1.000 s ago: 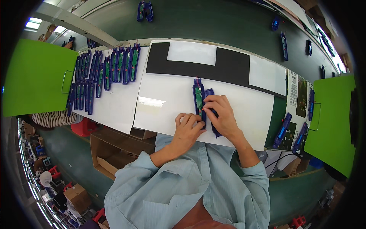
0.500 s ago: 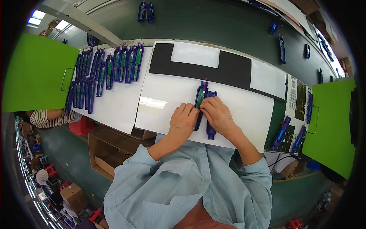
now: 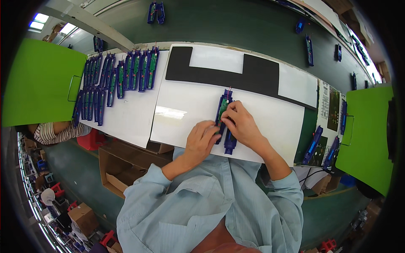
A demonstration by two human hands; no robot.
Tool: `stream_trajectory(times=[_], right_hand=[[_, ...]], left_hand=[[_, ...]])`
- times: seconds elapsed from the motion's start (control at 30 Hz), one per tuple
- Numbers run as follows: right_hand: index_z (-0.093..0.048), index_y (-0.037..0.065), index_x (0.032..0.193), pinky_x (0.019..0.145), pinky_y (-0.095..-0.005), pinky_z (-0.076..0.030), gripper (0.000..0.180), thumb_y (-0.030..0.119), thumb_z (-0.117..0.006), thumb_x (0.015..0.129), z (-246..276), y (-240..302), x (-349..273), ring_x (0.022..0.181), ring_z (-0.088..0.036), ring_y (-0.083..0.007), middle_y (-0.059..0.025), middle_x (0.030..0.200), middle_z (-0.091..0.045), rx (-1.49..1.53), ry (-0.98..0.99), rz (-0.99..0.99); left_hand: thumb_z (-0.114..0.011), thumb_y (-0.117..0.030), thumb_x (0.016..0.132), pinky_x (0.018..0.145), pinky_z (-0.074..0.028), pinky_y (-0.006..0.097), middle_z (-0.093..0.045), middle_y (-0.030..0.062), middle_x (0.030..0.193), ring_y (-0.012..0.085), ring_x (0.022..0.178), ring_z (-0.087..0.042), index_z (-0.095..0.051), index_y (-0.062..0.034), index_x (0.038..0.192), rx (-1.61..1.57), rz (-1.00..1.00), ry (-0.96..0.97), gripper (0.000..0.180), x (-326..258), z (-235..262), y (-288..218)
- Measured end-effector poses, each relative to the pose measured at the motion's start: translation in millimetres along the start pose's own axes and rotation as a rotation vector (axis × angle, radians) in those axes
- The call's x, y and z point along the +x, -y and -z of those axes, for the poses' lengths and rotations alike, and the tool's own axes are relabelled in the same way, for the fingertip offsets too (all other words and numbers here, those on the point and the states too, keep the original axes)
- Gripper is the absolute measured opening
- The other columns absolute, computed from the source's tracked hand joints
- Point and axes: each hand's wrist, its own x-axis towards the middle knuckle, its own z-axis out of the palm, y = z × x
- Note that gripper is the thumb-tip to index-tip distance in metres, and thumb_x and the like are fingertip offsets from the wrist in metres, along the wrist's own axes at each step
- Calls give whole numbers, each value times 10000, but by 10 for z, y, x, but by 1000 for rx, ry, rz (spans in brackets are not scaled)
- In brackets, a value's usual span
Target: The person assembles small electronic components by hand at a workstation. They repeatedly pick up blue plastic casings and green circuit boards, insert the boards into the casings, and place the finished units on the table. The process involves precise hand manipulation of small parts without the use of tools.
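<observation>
A long blue plastic housing with a green circuit board [image 3: 222, 109] in it lies on the white work surface in front of me, thin red wires at its far end. Close beside it on the right is a second blue housing part [image 3: 230, 144], partly covered by my right hand [image 3: 244, 126]. The fingertips of that hand are pinched together over the board's right edge; whatever is between them is hidden. My left hand [image 3: 200, 138] is at the housing's left side, thumb and fingers apart and slightly blurred, with nothing visible in it.
Rows of blue housings with green boards [image 3: 137, 69] lie at left. A black cut-out mat [image 3: 219, 75] is beyond my hands. More blue housings [image 3: 313, 145] lie at right, others on the dark green belt [image 3: 236, 27]. Green panels [image 3: 42, 82] flank both sides; a cardboard box [image 3: 122, 162] is below.
My left hand has come away slightly to the left, its thumb and fingers parting. The right fingers have shifted a little. Items on the belt have moved slightly left.
</observation>
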Motion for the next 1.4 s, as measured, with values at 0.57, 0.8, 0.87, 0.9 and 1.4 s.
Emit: stream_trajectory(times=[0.57, 0.8, 0.87, 0.9, 1.4], right_hand=[[-736, 28, 977, 838, -423, -532, 74, 80, -768, 935, 40, 26, 153, 954, -627, -318, -119, 1029, -567, -69, 209, -114], [-713, 1, 981, 814, -417, -523, 54, 15, -736, 934, -45, 65, 73, 938, -617, -329, -118, 995, -594, -78, 120, 57], [-708, 1, 974, 821, -410, -519, 41, 17, -714, 937, -48, 54, 55, 924, -602, -311, -107, 988, -597, -86, 125, 103], [-705, 0, 971, 825, -406, -518, 37, 18, -704, 938, -50, 46, 42, 916, -595, -303, -102, 984, -599, -90, 126, 126], [-492, 16, 1532, 723, -463, -581, 774, 264, -857, 897, -86, 428, -711, 886, -692, -356, -190, 1147, -574, -270, 99, -319]], left_hand=[[-830, -176, 878, 1138, -465, 470, -682, 102, 1343, 289, 1340, -628, -739, -21, 1242, 112, -166, 93, 406, -252, -8, 126], [-838, -198, 853, 1183, -387, 501, -716, 60, 1331, 241, 1338, -649, -763, -80, 1225, 174, -120, 88, 397, -296, -14, 104], [-835, -202, 855, 1187, -379, 502, -722, 53, 1323, 232, 1340, -651, -765, -86, 1225, 180, -110, 92, 394, -282, -7, 87], [-833, -204, 856, 1175, -390, 500, -712, 61, 1344, 237, 1336, -649, -762, -82, 1226, 182, -118, 95, 396, -287, -8, 88], [-761, -145, 916, 1014, -507, 435, -550, 241, 1523, 364, 1202, -625, -682, 34, 1195, 298, -305, 379, 341, 45, 229, -26]])
